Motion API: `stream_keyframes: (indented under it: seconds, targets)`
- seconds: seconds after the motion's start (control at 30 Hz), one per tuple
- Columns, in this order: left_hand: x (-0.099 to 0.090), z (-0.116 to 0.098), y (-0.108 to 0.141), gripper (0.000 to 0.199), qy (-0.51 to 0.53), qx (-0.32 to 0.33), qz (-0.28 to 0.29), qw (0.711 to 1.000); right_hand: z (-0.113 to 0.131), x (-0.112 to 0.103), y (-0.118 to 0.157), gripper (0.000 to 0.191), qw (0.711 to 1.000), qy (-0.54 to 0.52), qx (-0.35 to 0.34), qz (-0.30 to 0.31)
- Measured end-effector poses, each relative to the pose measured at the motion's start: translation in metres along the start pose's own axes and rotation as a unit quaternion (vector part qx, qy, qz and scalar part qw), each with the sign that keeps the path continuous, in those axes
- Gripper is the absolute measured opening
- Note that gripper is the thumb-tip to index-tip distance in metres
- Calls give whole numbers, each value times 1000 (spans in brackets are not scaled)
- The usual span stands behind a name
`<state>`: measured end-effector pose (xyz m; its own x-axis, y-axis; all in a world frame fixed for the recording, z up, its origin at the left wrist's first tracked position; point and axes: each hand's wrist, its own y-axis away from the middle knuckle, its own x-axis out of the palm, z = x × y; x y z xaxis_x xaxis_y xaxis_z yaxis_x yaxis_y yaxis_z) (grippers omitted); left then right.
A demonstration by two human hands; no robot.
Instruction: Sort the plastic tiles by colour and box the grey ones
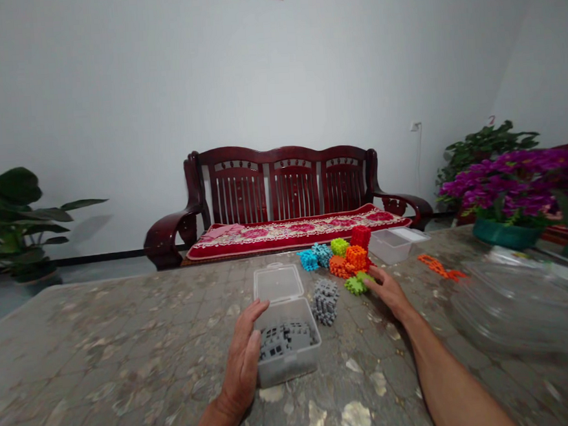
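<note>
My left hand (243,355) rests along the left wall of a clear plastic box (288,368), its fingers extended and nothing gripped. Inside the box lie grey interlocking pieces (287,337), and its lid (278,283) is folded back. My right hand (386,288) reaches to a small green piece cluster (358,283), fingertips at its right edge; whether they grip it is unclear. A grey stack (326,302) stands right of the box. Behind are blue (309,260), teal (322,254), yellow-green (339,247), orange (356,258) and red (360,236) clusters.
An empty clear box (391,247) stands behind my right hand. Orange linked pieces (441,267) lie farther right, near stacked transparent containers (524,306) and a potted purple plant (506,231). A wooden bench (291,180) stands beyond the patterned table (128,353).
</note>
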<state>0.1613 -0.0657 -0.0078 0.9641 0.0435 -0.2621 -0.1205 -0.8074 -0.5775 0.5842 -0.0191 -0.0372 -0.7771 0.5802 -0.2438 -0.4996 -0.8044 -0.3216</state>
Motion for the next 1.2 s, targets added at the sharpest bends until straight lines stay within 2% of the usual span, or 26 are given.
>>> stream_keyframes:
  seconds: [0.27,0.4,0.57,0.73,0.83,0.93,1.07,1.2]
  targets:
    - [-1,-1,0,49,-6,2,4,1000,4,-14,-6,54,997,49,24,58]
    - [-1,-1,0,48,-9,-1,1,1000,4,-15,-8,47,993,102,16,58]
    - [-1,-2,-1,48,-10,-1,2,1000,7,-13,-6,54,994,94,12,55]
    - [-1,-2,-1,48,-10,-3,0,1000,23,-11,-4,55,997,64,24,25]
    - [0,0,0,48,-8,-3,-3,1000,34,-7,-3,55,994,102,7,32]
    - [1,0,0,48,-5,-2,-2,1000,43,2,1,55,978,204,-27,38]
    - [0,0,0,47,-6,-3,1,1000,52,14,9,44,932,354,-58,47]
    - [0,-1,0,47,-11,0,2,1000,63,18,15,41,909,411,-60,35]
